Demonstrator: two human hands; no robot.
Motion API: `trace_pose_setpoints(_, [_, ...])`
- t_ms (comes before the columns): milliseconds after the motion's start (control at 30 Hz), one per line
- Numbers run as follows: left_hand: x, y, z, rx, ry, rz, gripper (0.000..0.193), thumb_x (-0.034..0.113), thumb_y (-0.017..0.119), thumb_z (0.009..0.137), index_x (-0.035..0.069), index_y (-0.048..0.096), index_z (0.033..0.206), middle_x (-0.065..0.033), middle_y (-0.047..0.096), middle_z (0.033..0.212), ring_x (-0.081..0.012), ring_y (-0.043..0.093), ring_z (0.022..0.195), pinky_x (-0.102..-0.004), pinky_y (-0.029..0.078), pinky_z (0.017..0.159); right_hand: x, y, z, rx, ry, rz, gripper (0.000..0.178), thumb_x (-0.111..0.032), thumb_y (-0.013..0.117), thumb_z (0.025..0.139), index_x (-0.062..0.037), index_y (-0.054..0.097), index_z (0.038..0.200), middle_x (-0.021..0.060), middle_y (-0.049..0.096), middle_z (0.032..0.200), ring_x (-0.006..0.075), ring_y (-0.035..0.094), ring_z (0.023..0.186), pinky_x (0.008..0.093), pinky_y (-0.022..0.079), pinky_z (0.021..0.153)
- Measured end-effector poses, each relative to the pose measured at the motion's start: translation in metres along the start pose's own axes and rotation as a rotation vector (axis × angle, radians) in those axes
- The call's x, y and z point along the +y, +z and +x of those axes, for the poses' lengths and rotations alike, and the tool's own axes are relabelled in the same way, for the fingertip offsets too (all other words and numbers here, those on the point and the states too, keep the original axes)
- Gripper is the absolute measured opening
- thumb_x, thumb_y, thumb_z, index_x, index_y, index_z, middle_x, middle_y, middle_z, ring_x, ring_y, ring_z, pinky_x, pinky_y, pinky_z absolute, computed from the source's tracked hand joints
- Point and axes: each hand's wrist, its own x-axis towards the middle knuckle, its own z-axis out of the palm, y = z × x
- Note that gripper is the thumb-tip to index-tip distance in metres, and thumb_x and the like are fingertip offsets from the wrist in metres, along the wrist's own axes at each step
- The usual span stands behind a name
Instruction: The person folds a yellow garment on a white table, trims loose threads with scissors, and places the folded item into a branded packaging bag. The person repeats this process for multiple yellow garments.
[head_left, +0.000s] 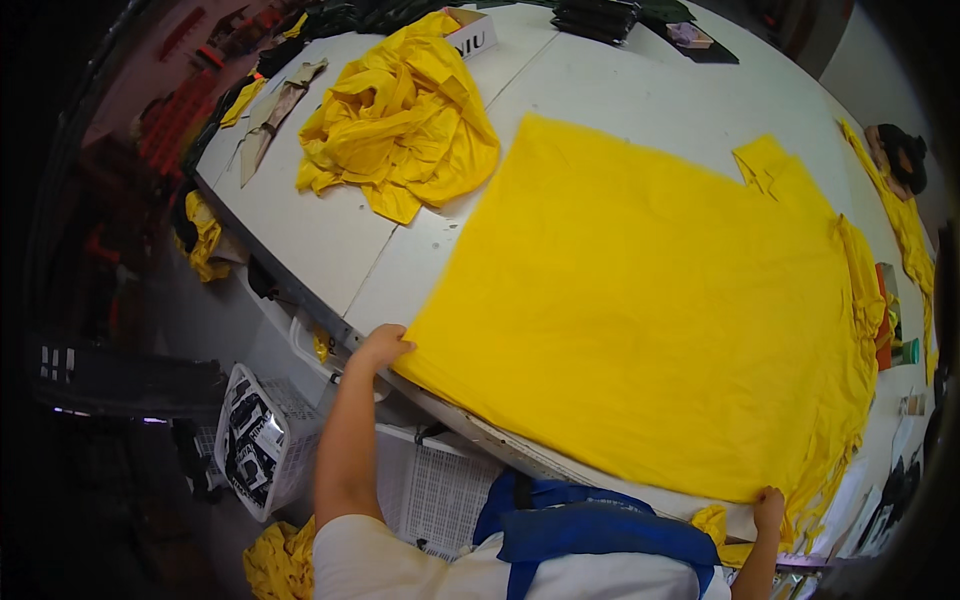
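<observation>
A large yellow garment (640,310) lies spread flat over the near part of the white table, with a sleeve-like piece (765,165) sticking out at its far right. The fabric along its right side is bunched and hangs over the near right edge. At the garment's near left corner, my left hand (385,347) is closed on the fabric by the table edge. My right hand (769,508) is closed on the near edge farther right, its fingers partly hidden. A crumpled heap of yellow fabric (400,120) rests just beyond the garment's far left corner.
Behind the heap stands a white box (472,33). Dark folded packages (597,18) lie at the far edge. Below the table are a white basket (262,440) of black-and-white packages and more yellow fabric (280,562). A green-lidded container (908,352) sits at the right.
</observation>
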Motion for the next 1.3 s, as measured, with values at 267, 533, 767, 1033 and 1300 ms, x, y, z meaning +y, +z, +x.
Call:
trace_pose_setpoints(267, [0.133, 0.126, 0.001, 0.438, 0.629, 0.258, 0.065, 0.036, 0.064, 0.08, 0.01, 0.041, 0.135, -0.0193, 0.031, 0.144, -0.039, 0.025, 0.134, -0.0524, 0.02, 0.108, -0.038, -0.002, -0.057, 0.383, 0.44, 0.021, 0.084, -0.02, 0.078, 0.063, -0.013, 0.035, 0.135, 0.0163, 0.035, 0.139, 0.0359, 0.03, 0.129, 0.0488, 0.027, 0.103])
trace_pose_setpoints(533, [0.196, 0.202, -0.037, 0.197, 0.976, 0.773, 0.067, 0.053, 0.058, 0.079, 0.027, 0.04, 0.137, -0.0067, 0.018, 0.152, -0.0406, 0.007, 0.139, -0.0651, 0.0, 0.106, -0.004, 0.029, -0.129, 0.431, 1.2, 0.095, 0.099, -0.025, 0.081, 0.064, -0.0187, 0.021, 0.142, 0.0149, 0.03, 0.142, 0.0359, 0.027, 0.131, 0.0566, 0.026, 0.101])
trace_pose_setpoints(767, [0.216, 0.154, -0.026, 0.192, 0.633, 0.898, 0.067, 0.038, 0.063, 0.079, 0.018, 0.039, 0.137, -0.0131, 0.021, 0.15, -0.0426, 0.016, 0.136, -0.0637, 0.01, 0.106, 0.044, 0.013, -0.193, -0.23, 0.441, 1.25, 0.07, -0.02, 0.077, 0.068, -0.009, 0.045, 0.129, 0.0106, 0.063, 0.11, 0.0217, 0.057, 0.106, 0.0351, 0.042, 0.093])
trace_pose_setpoints(1033, [0.4, 0.403, -0.181, -0.307, 1.321, 0.518, 0.062, 0.029, 0.064, 0.08, 0.009, 0.041, 0.135, -0.0194, 0.033, 0.143, -0.0367, 0.03, 0.132, -0.0474, 0.021, 0.109, 0.137, -0.036, -0.027, 0.14, 0.343, 0.966, 0.033, -0.027, 0.064, 0.084, -0.0024, 0.058, 0.106, 0.0103, 0.066, 0.087, 0.0186, 0.062, 0.078, 0.0321, 0.049, 0.073])
trace_pose_setpoints(1300, [0.439, 0.486, -0.225, -0.244, 1.335, 0.716, 0.074, 0.055, 0.061, 0.074, 0.022, 0.042, 0.137, -0.011, 0.028, 0.147, -0.0324, 0.021, 0.137, -0.054, 0.009, 0.11, 0.211, -0.058, 0.164, 0.159, 0.288, 0.481, 0.037, -0.029, 0.061, 0.083, -0.002, 0.057, 0.108, 0.0201, 0.062, 0.099, 0.0366, 0.059, 0.092, 0.041, 0.046, 0.08])
